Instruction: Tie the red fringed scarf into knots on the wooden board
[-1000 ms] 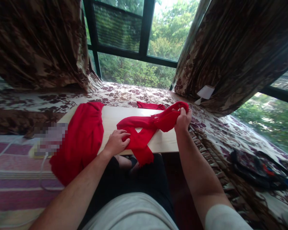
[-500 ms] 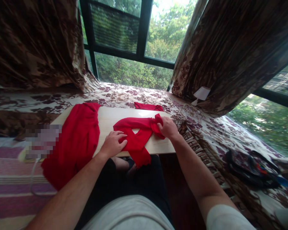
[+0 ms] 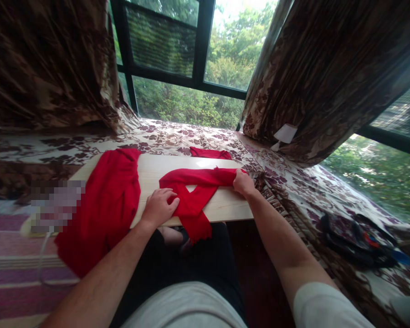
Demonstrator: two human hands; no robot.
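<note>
On the board, the loosely open left hand likely steadied the scarf; the right hand gripped it, perhaps holding it straight.

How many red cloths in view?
3: large red cloth draped over the left of the board, fringed scarf across its right half, smaller red cloth by its far edge. Folds may hide more.

Before you on the tabletop, the scarf lies right of a draped cloth, one end hanging over the near edge. The draped cloth overhangs that edge too. Past the far edge lies another cloth; beyond the far right corner, a lamp; rightward, a bag.
</note>
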